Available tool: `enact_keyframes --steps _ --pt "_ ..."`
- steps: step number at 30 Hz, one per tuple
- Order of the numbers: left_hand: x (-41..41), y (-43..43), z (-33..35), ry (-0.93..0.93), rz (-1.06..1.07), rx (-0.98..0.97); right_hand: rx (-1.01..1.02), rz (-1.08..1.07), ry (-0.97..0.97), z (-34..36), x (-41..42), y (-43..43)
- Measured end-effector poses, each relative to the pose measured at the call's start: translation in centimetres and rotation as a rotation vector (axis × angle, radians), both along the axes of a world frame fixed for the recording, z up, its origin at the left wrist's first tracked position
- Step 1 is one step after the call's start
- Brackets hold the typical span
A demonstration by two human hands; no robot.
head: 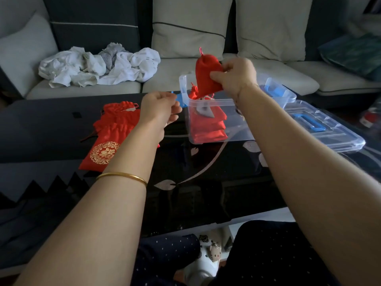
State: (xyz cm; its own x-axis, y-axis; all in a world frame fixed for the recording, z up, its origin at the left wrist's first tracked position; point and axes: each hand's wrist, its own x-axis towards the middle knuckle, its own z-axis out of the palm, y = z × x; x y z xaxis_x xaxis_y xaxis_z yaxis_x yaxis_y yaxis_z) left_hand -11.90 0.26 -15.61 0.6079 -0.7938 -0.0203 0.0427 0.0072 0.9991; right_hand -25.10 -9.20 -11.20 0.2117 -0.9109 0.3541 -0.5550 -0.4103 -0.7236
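Red satin pouch [206,77] is gripped in the person's right hand [235,77] just above the clear plastic box [236,131] with the stacked red pouches [208,129] in it, while the left hand [158,109] hangs beside the box, fingers loosely curled around nothing.

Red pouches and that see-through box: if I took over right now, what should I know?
Right hand pinches one red pouch above the clear plastic box.
Left hand holds nothing, fingers loosely curled, beside the box.
Done: stacked pouches already lie inside.
Left, probably: this pouch, then the embroidered pouches on the table; the lid lies off, beside the box.
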Motion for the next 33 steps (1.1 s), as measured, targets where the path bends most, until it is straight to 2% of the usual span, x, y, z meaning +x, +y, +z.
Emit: enact_keyframes --steps 7,10,14,17,20,23,25,29,33 --pt "0.8 -0.7 -1.4 -0.033 0.001 0.061 0.119 0.059 0.63 -0.4 4.6 -3.5" --pt "1.3 -0.8 -1.8 -0.056 0.015 0.082 0.201 0.039 0.719 -0.7 5.1 -3.5" --pt "2.2 -0.4 -2.3 -0.171 0.075 0.108 0.198 0.041 0.794 -0.4 5.3 -3.5" --pt "3.9 0.0 -3.5 -0.382 0.204 0.153 0.221 0.037 0.743 0.1 4.9 -4.2" --pt "5.0 1.0 -4.7 -0.588 0.397 0.327 0.069 -0.021 0.556 0.4 4.7 -3.5" --pt "5.1 2.4 -5.3 -0.636 0.485 0.564 -0.07 0.047 0.404 0.1 5.3 -0.3" --pt "5.6 3.3 -5.8 -0.674 0.522 0.676 -0.064 0.168 0.357 -0.6 6.2 2.4" --pt "7.5 4.8 -7.3 -0.666 0.486 0.8 0.201 0.437 0.355 -3.5 8.1 6.7" --pt "8.6 5.9 -7.9 -0.713 0.476 0.824 0.572 0.529 0.315 -7.3 9.6 8.0"
